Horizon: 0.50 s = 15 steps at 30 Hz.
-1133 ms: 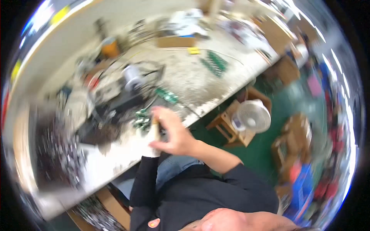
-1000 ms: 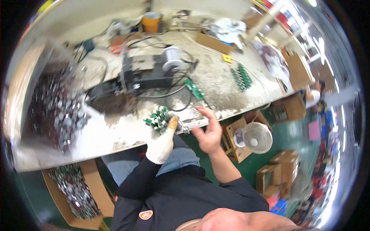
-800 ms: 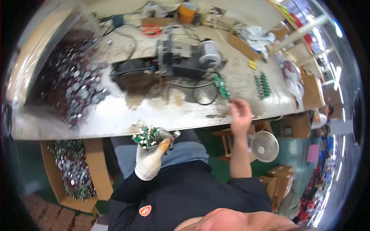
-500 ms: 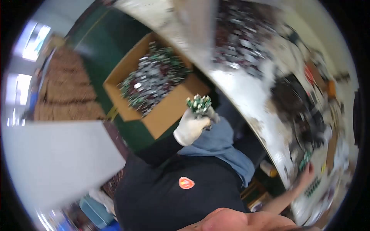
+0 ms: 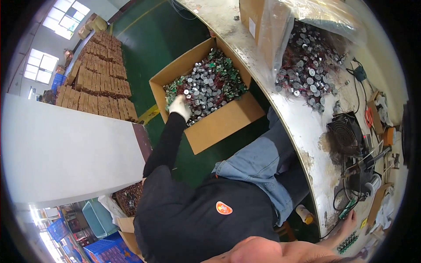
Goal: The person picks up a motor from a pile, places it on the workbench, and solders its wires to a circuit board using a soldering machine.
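Note:
My left hand [image 5: 180, 108], in a white glove, reaches into an open cardboard box [image 5: 219, 127] on my left. It touches the near left side of a heap of small round metal parts with red wires [image 5: 204, 90] and green circuit boards [image 5: 237, 81]. Its fingertips are partly hidden, so I cannot tell whether they grip anything. On the right, at the bench's lower end, my bare right hand [image 5: 349, 222] pinches the end of a green circuit board [image 5: 347, 209].
Another heap of round metal parts [image 5: 309, 83] lies on the bench [image 5: 289, 105] beside clear plastic film [image 5: 324, 15]. A black fan [image 5: 346, 131], cables and tools crowd the bench's right side. Cardboard trays [image 5: 98, 81] stand at far left, beyond a white panel [image 5: 70, 149].
My left hand has moved from above my lap, where it held a bunch of green circuit boards, left into the box. My right hand has shifted slightly lower with its circuit board.

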Each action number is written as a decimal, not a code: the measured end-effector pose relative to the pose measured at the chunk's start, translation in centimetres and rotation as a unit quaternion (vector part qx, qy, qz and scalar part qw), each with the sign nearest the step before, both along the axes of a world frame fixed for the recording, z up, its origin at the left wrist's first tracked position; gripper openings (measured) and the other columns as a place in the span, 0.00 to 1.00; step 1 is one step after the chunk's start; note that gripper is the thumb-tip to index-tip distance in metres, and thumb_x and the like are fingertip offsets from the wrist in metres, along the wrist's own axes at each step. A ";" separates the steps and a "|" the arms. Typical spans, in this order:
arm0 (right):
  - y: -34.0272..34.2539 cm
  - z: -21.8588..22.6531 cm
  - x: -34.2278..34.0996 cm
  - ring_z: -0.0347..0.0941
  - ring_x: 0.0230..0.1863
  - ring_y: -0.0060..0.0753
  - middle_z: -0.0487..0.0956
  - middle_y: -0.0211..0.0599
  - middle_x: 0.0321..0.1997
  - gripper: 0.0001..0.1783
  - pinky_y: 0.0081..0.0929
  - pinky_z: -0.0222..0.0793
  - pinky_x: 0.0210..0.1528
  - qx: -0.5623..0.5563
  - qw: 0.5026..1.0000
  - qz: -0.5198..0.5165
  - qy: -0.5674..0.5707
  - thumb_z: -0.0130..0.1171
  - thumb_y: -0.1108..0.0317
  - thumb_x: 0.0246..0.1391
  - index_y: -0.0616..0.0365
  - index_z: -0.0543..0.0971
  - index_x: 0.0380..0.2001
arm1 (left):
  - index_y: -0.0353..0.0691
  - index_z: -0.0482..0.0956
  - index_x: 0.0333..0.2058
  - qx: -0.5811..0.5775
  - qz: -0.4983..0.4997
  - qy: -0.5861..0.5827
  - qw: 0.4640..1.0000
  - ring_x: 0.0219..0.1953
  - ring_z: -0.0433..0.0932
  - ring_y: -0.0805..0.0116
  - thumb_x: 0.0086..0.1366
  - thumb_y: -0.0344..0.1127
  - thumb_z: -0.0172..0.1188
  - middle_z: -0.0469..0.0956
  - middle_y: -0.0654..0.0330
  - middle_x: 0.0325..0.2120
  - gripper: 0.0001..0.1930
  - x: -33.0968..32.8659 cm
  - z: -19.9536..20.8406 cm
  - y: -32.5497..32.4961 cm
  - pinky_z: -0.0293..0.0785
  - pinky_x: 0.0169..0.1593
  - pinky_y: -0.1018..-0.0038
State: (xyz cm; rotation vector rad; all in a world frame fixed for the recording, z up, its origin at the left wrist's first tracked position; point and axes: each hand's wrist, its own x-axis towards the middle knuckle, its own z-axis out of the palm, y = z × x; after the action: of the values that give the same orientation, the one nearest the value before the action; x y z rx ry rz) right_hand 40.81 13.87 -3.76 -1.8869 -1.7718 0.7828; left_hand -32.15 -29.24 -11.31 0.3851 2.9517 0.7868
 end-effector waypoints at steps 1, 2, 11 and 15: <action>-0.2 0.4 -0.5 0.61 0.27 0.17 0.75 0.26 0.31 0.20 0.19 0.58 0.28 0.000 1.000 -0.008 0.005 0.53 0.60 0.61 0.67 0.76 0.47 | 0.34 0.68 0.44 0.277 0.256 -0.260 0.889 0.50 0.67 0.52 0.59 0.37 0.56 0.70 0.47 0.44 0.18 1.2 0.2 0.7 0.62 0.56 0.61; -0.4 0.3 -0.7 0.61 0.27 0.17 0.75 0.26 0.31 0.20 0.20 0.58 0.29 -0.001 1.000 -0.019 0.013 0.53 0.61 0.61 0.66 0.77 0.47 | 0.31 0.63 0.53 0.489 0.454 -0.463 0.583 0.62 0.58 0.48 0.60 0.47 0.59 0.63 0.42 0.56 0.30 2.2 0.7 1.2 0.55 0.64 0.57; 0.0 0.5 -0.4 0.70 0.32 0.23 0.80 0.33 0.33 0.16 0.21 0.65 0.37 0.071 0.997 -0.027 -0.006 0.55 0.63 0.58 0.67 0.79 0.40 | 0.33 0.77 0.41 0.328 -0.272 -0.168 0.889 0.30 0.75 0.75 0.56 0.30 0.64 0.78 0.59 0.33 0.13 14.4 10.5 14.3 0.72 0.37 0.79; -3.0 1.6 1.4 0.71 0.33 0.26 0.78 0.35 0.33 0.15 0.23 0.66 0.40 0.273 0.947 -0.161 -0.053 0.56 0.63 0.58 0.66 0.79 0.38 | 0.34 0.77 0.39 0.243 -0.381 0.109 0.885 0.26 0.75 0.67 0.53 0.30 0.65 0.77 0.55 0.30 0.14 14.8 12.4 21.0 0.71 0.32 0.75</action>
State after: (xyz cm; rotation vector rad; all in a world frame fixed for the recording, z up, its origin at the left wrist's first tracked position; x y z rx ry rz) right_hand 42.17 10.85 -2.13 -1.7776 -1.4774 0.0552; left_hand -17.36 -8.19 1.14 1.6157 2.3464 1.3704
